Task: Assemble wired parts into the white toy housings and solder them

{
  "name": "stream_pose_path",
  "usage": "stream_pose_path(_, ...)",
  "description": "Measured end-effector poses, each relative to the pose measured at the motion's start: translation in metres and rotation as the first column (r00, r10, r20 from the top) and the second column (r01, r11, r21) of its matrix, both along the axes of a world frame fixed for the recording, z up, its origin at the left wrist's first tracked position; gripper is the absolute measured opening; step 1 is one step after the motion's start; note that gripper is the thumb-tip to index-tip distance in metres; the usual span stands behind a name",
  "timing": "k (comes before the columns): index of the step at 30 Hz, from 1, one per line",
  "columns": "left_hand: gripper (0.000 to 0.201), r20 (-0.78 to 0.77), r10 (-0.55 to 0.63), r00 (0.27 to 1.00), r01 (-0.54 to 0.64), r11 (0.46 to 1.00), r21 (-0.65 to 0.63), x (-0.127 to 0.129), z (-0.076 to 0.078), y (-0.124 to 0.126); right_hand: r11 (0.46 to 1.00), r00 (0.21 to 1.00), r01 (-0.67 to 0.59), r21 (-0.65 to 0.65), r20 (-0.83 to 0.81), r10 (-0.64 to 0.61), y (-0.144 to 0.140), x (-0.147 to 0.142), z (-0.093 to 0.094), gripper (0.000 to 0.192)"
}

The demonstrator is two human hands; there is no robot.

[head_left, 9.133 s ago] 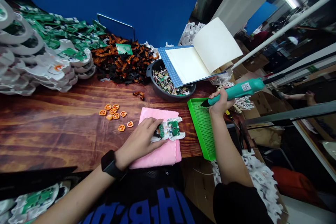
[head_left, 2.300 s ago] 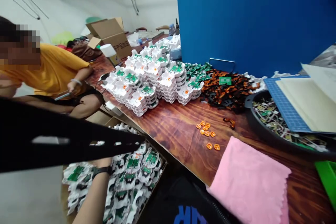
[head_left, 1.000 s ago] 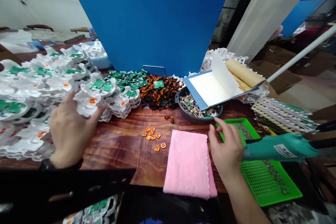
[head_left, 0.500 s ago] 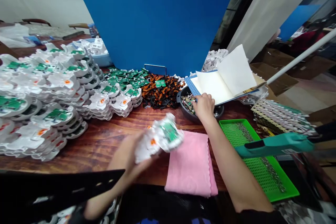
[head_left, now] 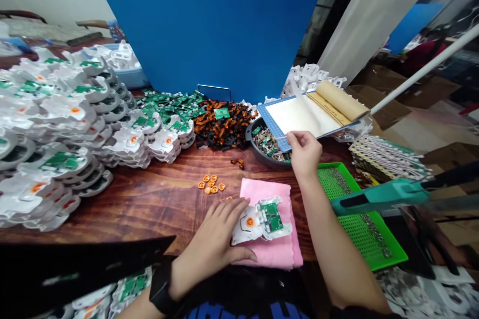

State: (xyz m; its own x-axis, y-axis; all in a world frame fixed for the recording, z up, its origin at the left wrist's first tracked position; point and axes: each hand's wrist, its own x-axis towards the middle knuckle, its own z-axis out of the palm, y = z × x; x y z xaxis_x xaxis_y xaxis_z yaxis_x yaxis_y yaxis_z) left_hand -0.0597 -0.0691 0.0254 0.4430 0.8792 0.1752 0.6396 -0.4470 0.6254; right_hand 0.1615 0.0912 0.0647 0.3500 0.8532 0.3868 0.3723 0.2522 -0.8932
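Observation:
A white plastic shell [head_left: 247, 224] with a green circuit board [head_left: 272, 217] and an orange button piece lies on a folded pink cloth [head_left: 267, 189]. Around the shell's left end my left hand [head_left: 220, 232] has its fingers and thumb stretched apart, touching or very close to its edge. My right hand [head_left: 305, 152] is closed in a pinch on a thin pale strip [head_left: 281, 137], at the near edge of a blue cutting mat [head_left: 270, 122]. White paper sheets [head_left: 295, 114] and a brown backing roll lie on that mat, which rests over a dark bowl [head_left: 262, 157] of wires and small boards.
Stacked white shells [head_left: 56, 169] fill the left side. Loose green boards [head_left: 168, 107] and orange-black parts [head_left: 222, 129] lie in heaps before a blue panel [head_left: 209, 25]. Small orange pieces [head_left: 211, 184] sit mid-table. A teal electric screwdriver [head_left: 381, 197] hangs above a green tray [head_left: 389, 259].
My left hand has set the shell down on the pink cloth and opened. My right hand has stayed by the mat, now pinching a thin strip. The lifted white sheet has dropped lower.

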Motion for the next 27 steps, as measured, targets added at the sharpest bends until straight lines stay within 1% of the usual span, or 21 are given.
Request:
stream_pose_path(2,0.077,0.194,0.121,0.974,-0.108,0.991,-0.079,0.001,0.007,0.004,0.996,0.984,-0.094,0.004,-0.150,0.094,-0.020,-0.011,0.006,0.020)
stream_pose_path(3,0.071,0.318,0.213,0.924,-0.178,0.974,-0.137,0.002,0.010,0.007,0.987,0.968,-0.158,-0.003,-0.196,0.155,-0.033,-0.019,0.010,0.020)
stream_pose_path(4,0.066,0.441,0.309,0.843,-0.239,0.948,-0.210,0.005,0.015,0.010,0.976,0.956,-0.218,-0.027,-0.207,0.208,-0.048,-0.026,0.014,0.019)
stream_pose_path(6,0.062,0.637,0.458,0.619,-0.290,0.888,-0.356,0.012,0.024,0.017,0.949,0.934,-0.305,-0.073,-0.217,0.284,-0.079,-0.040,0.021,0.017)
stream_pose_path(7,0.058,0.692,0.505,0.516,-0.291,0.863,-0.412,0.016,0.028,0.020,0.939,0.926,-0.332,-0.094,-0.221,0.305,-0.092,-0.045,0.024,0.016)
stream_pose_path(8,0.051,0.726,0.534,0.433,-0.291,0.845,-0.448,0.019,0.032,0.022,0.929,0.917,-0.353,-0.114,-0.239,0.319,-0.103,-0.049,0.025,0.014)
stream_pose_path(9,0.041,0.745,0.552,0.376,-0.284,0.833,-0.474,0.022,0.036,0.023,0.920,0.905,-0.370,-0.132,-0.275,0.324,-0.110,-0.050,0.026,0.013)
stream_pose_path(11,0.024,0.760,0.574,0.305,-0.214,0.819,-0.533,0.023,0.041,0.025,0.901,0.863,-0.401,-0.168,-0.398,0.310,-0.117,-0.050,0.023,0.013)
stream_pose_path(13,0.019,0.750,0.601,0.276,-0.017,0.783,-0.622,0.021,0.043,0.025,0.851,0.776,-0.477,-0.219,-0.560,0.291,-0.116,-0.046,0.019,0.015)
stream_pose_path(14,0.019,0.742,0.614,0.270,0.103,0.747,-0.656,0.019,0.043,0.025,0.812,0.722,-0.530,-0.245,-0.632,0.281,-0.115,-0.044,0.016,0.016)
stream_pose_path(16,0.020,0.725,0.631,0.276,0.292,0.663,-0.689,0.014,0.042,0.026,0.727,0.625,-0.627,-0.281,-0.738,0.254,-0.112,-0.040,0.012,0.017)
stream_pose_path(17,0.021,0.720,0.631,0.289,0.343,0.633,-0.694,0.012,0.040,0.027,0.702,0.597,-0.651,-0.289,-0.766,0.238,-0.112,-0.039,0.011,0.018)
stream_pose_path(18,0.022,0.716,0.626,0.309,0.367,0.617,-0.697,0.010,0.039,0.028,0.700,0.588,-0.652,-0.292,-0.777,0.223,-0.112,-0.038,0.010,0.019)
stream_pose_path(20,0.029,0.705,0.587,0.398,0.356,0.609,-0.708,0.005,0.035,0.034,0.750,0.636,-0.591,-0.298,-0.744,0.206,-0.113,-0.034,0.007,0.021)
stream_pose_path(21,0.034,0.695,0.542,0.472,0.318,0.630,-0.708,0.003,0.032,0.039,0.790,0.684,-0.536,-0.299,-0.701,0.199,-0.114,-0.032,0.005,0.022)
stream_pose_path(22,0.040,0.668,0.470,0.577,0.239,0.685,-0.688,0.001,0.029,0.046,0.830,0.738,-0.471,-0.298,-0.649,0.186,-0.114,-0.029,0.004,0.023)
stream_pose_path(23,0.043,0.609,0.391,0.690,0.137,0.755,-0.641,-0.001,0.025,0.055,0.865,0.785,-0.406,-0.294,-0.597,0.165,-0.114,-0.026,0.002,0.024)
stream_pose_path(24,0.045,0.514,0.317,0.797,0.022,0.835,-0.550,-0.003,0.020,0.066,0.892,0.819,-0.348,-0.288,-0.557,0.139,-0.114,-0.023,0.000,0.025)
stream_pose_path(25,0.044,0.367,0.253,0.895,-0.092,0.910,-0.405,-0.004,0.016,0.079,0.909,0.837,-0.306,-0.283,-0.535,0.115,-0.113,-0.021,-0.001,0.025)
stream_pose_path(26,0.041,0.285,0.240,0.928,-0.145,0.937,-0.317,-0.005,0.011,0.094,0.918,0.842,-0.280,-0.279,-0.532,0.095,-0.113,-0.018,-0.003,0.026)
stream_pose_path(27,0.037,0.242,0.222,0.944,-0.155,0.951,-0.268,-0.005,0.006,0.110,0.923,0.839,-0.268,-0.277,-0.539,0.081,-0.112,-0.016,-0.004,0.026)
